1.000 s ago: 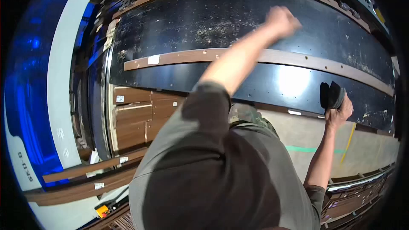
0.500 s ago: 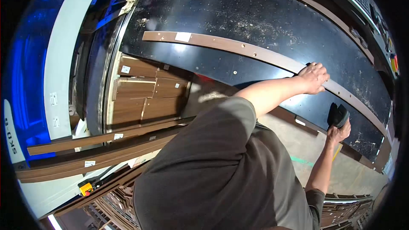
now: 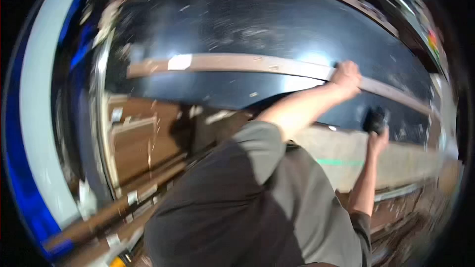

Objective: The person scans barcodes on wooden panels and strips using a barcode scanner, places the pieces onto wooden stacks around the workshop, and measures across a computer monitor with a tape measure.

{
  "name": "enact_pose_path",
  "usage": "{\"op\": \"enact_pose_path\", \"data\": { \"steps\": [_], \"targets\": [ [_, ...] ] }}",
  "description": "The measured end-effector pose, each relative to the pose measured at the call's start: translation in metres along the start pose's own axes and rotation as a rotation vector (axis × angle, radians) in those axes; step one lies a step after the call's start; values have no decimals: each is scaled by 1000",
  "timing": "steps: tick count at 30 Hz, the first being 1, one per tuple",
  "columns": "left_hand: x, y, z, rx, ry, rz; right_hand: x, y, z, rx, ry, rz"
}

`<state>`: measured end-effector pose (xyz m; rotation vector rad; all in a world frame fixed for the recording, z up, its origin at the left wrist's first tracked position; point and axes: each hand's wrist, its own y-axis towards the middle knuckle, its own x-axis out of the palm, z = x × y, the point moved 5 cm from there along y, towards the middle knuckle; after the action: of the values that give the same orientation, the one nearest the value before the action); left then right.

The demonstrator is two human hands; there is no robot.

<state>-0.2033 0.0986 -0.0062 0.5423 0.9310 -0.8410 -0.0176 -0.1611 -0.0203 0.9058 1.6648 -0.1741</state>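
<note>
On the black tabletop [image 3: 237, 24], a brown strip [image 3: 217, 63] is grasped by the curled left hand [image 3: 346, 78]; a dark tool [image 3: 377, 120] is gripped in the closed right hand [image 3: 378, 141]. Left of both hands, brown panels [image 3: 133, 148] are seen.

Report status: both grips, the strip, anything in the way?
Left grip on wooden strip, finger closure blurred; right grip holding black object. Strip lies on dark panel, white label near one end. Left forearm crosses panel's near edge.

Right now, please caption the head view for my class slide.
At a dark board, left hand on a long brown strip, right hand holding a black object.
</note>
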Motion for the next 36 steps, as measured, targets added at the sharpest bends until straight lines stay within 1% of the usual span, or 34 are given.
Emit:
{"op": "enact_pose_path", "data": {
  "steps": [1,2,3,4,5,6,7,8,9,11,13,15,17,19,20,21,23,25,26,27,28,29,30,31,32,33,34,35,36],
  "targets": [
    [-3,-11,2,20,25,151,0,-20,31,-4,-121,0],
    [6,-9,-10,36,-177,242,-2,-45,28,434,-72,-219],
    [-8,-9,-5,35,-31,113,-12,-84,31,406,22,-128],
    [3,-6,-8,38,-14,155,-11,-116,39,660,-56,-236],
    [-25,-12,0,78,31,113,-33,-140,4,572,77,-78],
    [-26,-4,6,178,57,57,-51,-164,-21,624,96,-38],
    [-29,-2,5,161,10,22,-44,-208,2,675,121,-47],
    [-25,2,2,249,32,136,-54,-242,1,743,155,-47],
    [-27,5,7,223,17,74,-59,-272,-4,798,209,-47],
    [-27,7,11,207,-82,-5,-69,-354,-5,1098,148,-157],
    [-12,17,14,38,-315,-430,-60,-464,9,1240,153,-71],
    [-14,-2,29,-259,-585,-683,-63,-550,-5,1423,115,-37],
    [-1,-19,47,-235,-551,-774,-41,-662,-8,1667,297,152],
    [-6,-48,99,38,-453,-515,-49,-706,-31,1762,335,393],
    [-4,-60,123,75,-411,-519,-56,-729,-50,1820,339,514],
    [2,-73,145,111,-371,-524,-56,-749,-61,1826,384,673],
    [31,-87,170,195,-359,-467,-56,-783,-66,2005,338,584],
    [52,-116,220,305,-420,-436,-71,-797,-62,2030,349,606],
    [58,-136,252,295,-441,-478,-60,-817,-50,1966,365,673],
    [70,-155,277,283,-441,-531,-76,-819,-49,1990,483,693],
    [93,-169,297,331,-466,-555,-55,-839,-34,1915,498,930],
    [110,-168,313,372,-504,-580,-79,-830,-26,2026,587,673],
    [132,-167,329,393,-439,-631,-97,-821,-23,2019,403,666],
    [157,-170,351,411,-378,-670,-110,-820,-13,1953,598,779],
    [186,-182,381,429,-322,-699,-93,-828,16,2015,620,888],
    [203,-212,417,650,-441,-661,-122,-821,25,2047,587,888],
    [228,-234,447,655,-392,-703,-139,-814,34,2078,524,949],
    [254,-277,483,657,-325,-718,-162,-834,45,2006,554,966],
    [269,-313,515,723,-313,-769,-179,-837,44,1962,616,1044]
  ]
}}
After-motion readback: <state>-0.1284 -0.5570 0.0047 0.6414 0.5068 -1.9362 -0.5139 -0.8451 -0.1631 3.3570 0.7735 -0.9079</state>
